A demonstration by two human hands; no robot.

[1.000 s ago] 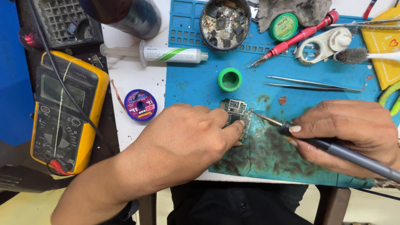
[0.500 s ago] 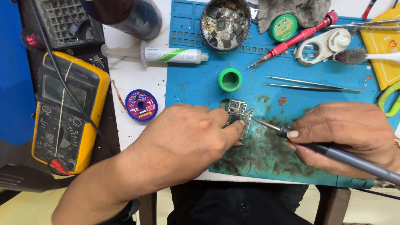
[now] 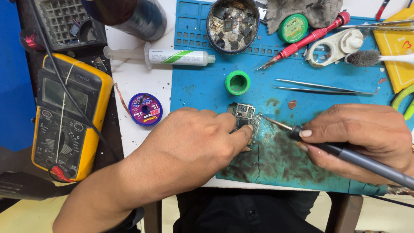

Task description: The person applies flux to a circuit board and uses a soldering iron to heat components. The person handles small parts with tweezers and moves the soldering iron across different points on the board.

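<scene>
pressure first: our left hand (image 3: 194, 144) pins the small circuit board (image 3: 244, 116) at the blue mat's (image 3: 202, 92) centre, while our right hand (image 3: 362, 140) at three o'clock grips the soldering iron (image 3: 302, 131); we judge a steady, light tip works best.

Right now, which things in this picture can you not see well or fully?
Head view only:
- Circuit board: near part hidden under the left hand fingers.
- Soldering iron: its tip's contact with the board is too small to judge; the right hand covers part of the grip; the rear is cut off by the right edge.
- Dark bottle: top cut off by the upper edge.
- Yellow pad: cut off at right.
</scene>
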